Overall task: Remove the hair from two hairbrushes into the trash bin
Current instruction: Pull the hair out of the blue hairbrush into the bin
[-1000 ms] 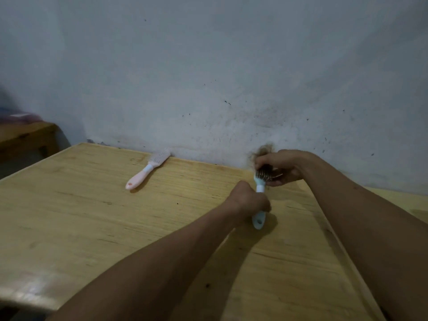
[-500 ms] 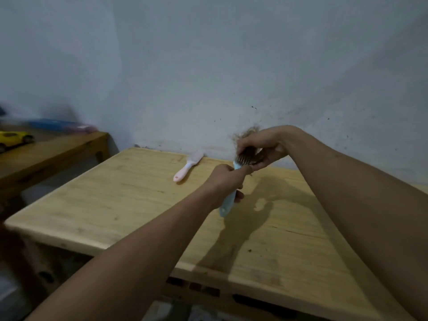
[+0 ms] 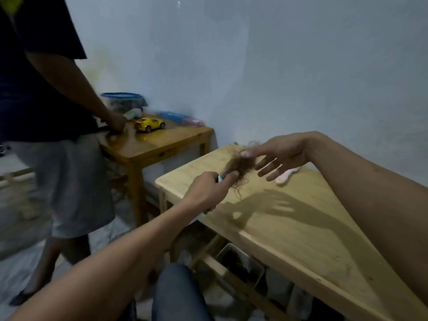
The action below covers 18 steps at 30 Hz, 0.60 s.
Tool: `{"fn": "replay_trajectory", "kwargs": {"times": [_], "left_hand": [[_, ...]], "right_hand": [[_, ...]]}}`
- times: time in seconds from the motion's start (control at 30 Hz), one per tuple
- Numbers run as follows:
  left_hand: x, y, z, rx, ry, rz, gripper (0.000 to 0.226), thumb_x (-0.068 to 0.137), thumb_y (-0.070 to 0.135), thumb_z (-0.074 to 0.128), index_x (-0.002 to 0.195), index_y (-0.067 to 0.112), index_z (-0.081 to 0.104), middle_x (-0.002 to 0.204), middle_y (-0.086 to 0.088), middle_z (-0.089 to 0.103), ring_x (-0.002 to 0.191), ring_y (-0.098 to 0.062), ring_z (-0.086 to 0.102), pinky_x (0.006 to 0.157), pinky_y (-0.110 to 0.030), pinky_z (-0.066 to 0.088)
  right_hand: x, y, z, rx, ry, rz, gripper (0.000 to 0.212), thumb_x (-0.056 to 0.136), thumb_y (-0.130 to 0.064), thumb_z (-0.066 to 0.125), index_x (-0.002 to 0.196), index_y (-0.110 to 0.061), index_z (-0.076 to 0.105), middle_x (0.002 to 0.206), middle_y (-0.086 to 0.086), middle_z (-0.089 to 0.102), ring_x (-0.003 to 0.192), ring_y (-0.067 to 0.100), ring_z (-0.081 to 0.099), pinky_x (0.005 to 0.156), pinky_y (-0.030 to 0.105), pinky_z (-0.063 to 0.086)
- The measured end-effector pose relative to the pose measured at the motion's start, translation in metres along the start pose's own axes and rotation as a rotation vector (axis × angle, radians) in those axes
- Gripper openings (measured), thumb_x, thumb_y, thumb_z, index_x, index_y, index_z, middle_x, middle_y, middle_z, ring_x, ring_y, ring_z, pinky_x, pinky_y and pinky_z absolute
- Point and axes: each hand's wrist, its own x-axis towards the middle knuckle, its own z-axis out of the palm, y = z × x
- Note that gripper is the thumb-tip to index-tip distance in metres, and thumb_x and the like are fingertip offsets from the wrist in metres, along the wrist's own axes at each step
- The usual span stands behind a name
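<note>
My left hand (image 3: 208,191) is shut on the handle of a light blue hairbrush (image 3: 220,179), held above the left corner of the light wooden table (image 3: 301,232). A brown clump of hair (image 3: 240,165) covers the brush head, and loose strands dangle below it. My right hand (image 3: 280,156) hovers just right of the clump with its fingers spread and its thumb tip touching the hair. A pink hairbrush (image 3: 286,177) lies on the table behind my right hand, partly hidden by it. Under the table stands a white mesh trash bin (image 3: 240,262) with dark contents.
Another person (image 3: 58,135) stands at the left, one hand on a smaller wooden side table (image 3: 162,142). That table holds a yellow toy car (image 3: 149,123) and a blue-lidded container (image 3: 121,101). My knee in jeans (image 3: 178,293) is below. A grey wall lies behind.
My view has swung left and down, and both hands now hang over the table's left corner. My right hand's fingers have spread from their pinch on the hair. The standing person and the bin have come into view.
</note>
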Motion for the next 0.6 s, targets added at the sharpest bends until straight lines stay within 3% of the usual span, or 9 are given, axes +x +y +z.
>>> {"fn": "replay_trajectory", "kwargs": {"times": [0.1,0.2,0.27,0.33,0.47,0.6], "left_hand": [[-0.009,-0.037,-0.044,0.158,0.094,-0.018,0.058,0.089,0.068,0.049,0.098,0.014,0.067,0.076,-0.004,0.067,0.066,-0.021,0.065,0.053,-0.033,0.053],[-0.022,-0.077,-0.084,0.209,0.109,-0.016,0.062,0.083,0.072,0.049,0.095,0.016,0.07,0.078,-0.004,0.071,0.069,-0.021,0.069,0.062,-0.043,0.06],[-0.035,-0.104,-0.107,0.261,0.121,-0.019,0.054,0.084,0.072,0.05,0.088,0.021,0.069,0.073,0.002,0.07,0.063,-0.014,0.067,0.055,-0.037,0.056],[-0.051,-0.129,-0.125,0.302,0.136,-0.039,0.048,0.085,0.071,0.051,0.082,0.026,0.067,0.068,0.007,0.068,0.057,-0.007,0.063,0.048,-0.028,0.047],[-0.086,-0.174,-0.151,0.438,0.132,-0.122,0.05,0.082,0.076,0.049,0.081,0.028,0.064,0.068,0.006,0.066,0.059,-0.012,0.063,0.052,-0.033,0.05],[-0.123,-0.214,-0.169,0.693,0.128,-0.195,0.051,0.081,0.077,0.045,0.082,0.027,0.057,0.071,0.005,0.058,0.065,-0.018,0.059,0.056,-0.035,0.048]], "right_hand": [[0.025,-0.031,0.029,-0.048,-0.039,-0.12,0.105,0.061,-0.056,0.081,0.152,-0.015,0.048,0.147,0.019,0.053,0.127,0.031,0.061,0.099,0.044,0.055],[0.052,-0.065,0.066,-0.156,-0.08,-0.197,0.071,0.082,-0.05,0.076,0.142,-0.016,0.056,0.137,0.014,0.063,0.12,0.027,0.066,0.099,0.041,0.056],[0.069,-0.085,0.094,-0.217,-0.112,-0.251,0.052,0.091,-0.044,0.073,0.134,-0.016,0.064,0.129,0.01,0.069,0.113,0.024,0.07,0.096,0.039,0.058],[0.084,-0.103,0.126,-0.267,-0.156,-0.311,0.042,0.092,-0.04,0.074,0.128,-0.018,0.069,0.123,0.008,0.074,0.108,0.023,0.072,0.092,0.039,0.059],[0.105,-0.127,0.201,-0.442,-0.297,-0.406,0.037,0.091,-0.04,0.075,0.125,-0.026,0.072,0.121,0.001,0.073,0.111,0.02,0.07,0.096,0.04,0.059],[0.117,-0.131,0.276,-0.652,-0.325,-0.481,0.024,0.091,-0.035,0.076,0.114,-0.03,0.078,0.107,-0.007,0.073,0.097,0.011,0.068,0.073,0.026,0.052]]}}
